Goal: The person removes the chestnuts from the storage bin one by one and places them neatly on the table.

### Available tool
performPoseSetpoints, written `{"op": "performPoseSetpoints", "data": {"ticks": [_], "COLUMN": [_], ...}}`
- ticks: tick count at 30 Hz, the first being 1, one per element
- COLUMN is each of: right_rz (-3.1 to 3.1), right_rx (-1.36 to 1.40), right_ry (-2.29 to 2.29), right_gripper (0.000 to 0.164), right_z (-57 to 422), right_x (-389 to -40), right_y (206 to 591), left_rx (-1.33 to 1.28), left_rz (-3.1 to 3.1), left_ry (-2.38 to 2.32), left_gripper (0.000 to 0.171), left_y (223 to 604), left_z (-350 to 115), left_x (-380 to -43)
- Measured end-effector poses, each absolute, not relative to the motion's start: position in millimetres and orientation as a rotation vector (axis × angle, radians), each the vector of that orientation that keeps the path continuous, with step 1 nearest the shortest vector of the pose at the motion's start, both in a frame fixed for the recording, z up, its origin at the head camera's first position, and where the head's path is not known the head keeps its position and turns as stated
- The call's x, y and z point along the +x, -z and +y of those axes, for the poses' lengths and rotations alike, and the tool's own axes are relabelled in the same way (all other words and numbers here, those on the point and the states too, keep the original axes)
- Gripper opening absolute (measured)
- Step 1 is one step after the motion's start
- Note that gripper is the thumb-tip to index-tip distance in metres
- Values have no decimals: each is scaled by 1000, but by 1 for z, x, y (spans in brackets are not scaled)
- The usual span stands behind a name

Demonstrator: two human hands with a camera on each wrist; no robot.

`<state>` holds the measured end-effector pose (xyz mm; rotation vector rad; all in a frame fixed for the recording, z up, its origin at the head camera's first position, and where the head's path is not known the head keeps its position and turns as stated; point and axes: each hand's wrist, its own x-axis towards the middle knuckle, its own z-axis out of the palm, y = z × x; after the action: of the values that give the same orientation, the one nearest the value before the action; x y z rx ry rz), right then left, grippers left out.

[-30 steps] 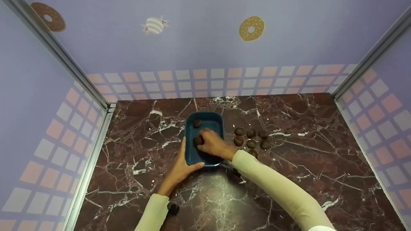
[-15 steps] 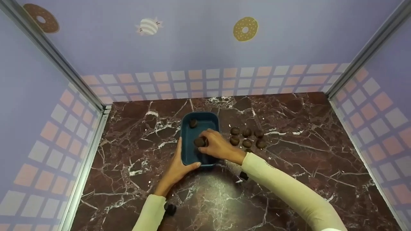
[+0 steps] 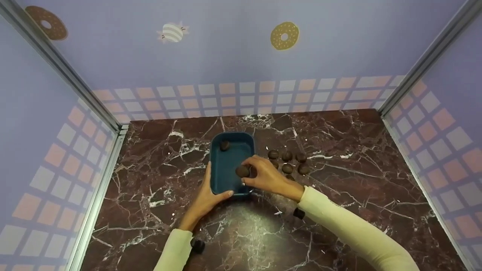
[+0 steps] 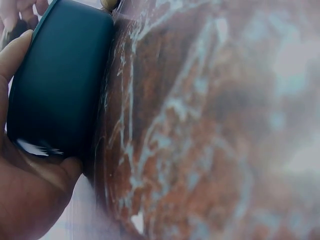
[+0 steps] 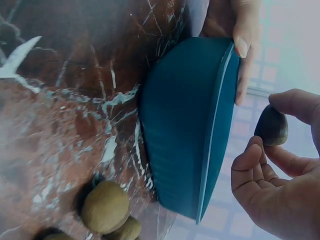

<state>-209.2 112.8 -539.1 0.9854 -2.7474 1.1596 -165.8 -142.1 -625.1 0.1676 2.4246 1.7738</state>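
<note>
A deep blue rectangular dish (image 3: 230, 154) stands on the marble tabletop. My left hand (image 3: 205, 197) holds its near left corner, fingers along the left side and thumb at the near end. My right hand (image 3: 269, 178) pinches a smooth brown nut-like ball (image 3: 242, 171) between thumb and fingertips, over the dish's right side. In the right wrist view this ball (image 5: 272, 126) shows a dark top and a paler base, above the dish's rim (image 5: 212, 135). Another brown ball (image 3: 224, 145) lies inside at the far left corner.
Several similar brown balls (image 3: 287, 168) lie in loose rows to the right of the dish, partly hidden by the right hand. Patterned panels (image 3: 241, 56) rise at the back and both sides of the marble tabletop (image 3: 361, 180).
My right hand has lifted the pinched ball from low in the dish and drawn it rightward. The left hand keeps its hold on the corner. The head view has shifted slightly.
</note>
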Motion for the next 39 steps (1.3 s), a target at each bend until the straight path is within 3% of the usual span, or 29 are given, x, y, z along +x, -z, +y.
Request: {"op": "performPoseSetpoints", "data": {"ticks": [17, 39], "right_rz": [-2727, -2709], "right_rx": [802, 476], "right_ry": [-1264, -1242], "right_gripper": [37, 40], "right_z": [166, 241], "right_x": [-194, -187], "right_y": [540, 582], "left_rx": [166, 203], "left_rz": [2454, 2453], "left_ry": [-1742, -1766], "left_gripper": [127, 124], "left_y": [627, 623], "left_z": [-143, -142], "left_x": [-163, -164]}}
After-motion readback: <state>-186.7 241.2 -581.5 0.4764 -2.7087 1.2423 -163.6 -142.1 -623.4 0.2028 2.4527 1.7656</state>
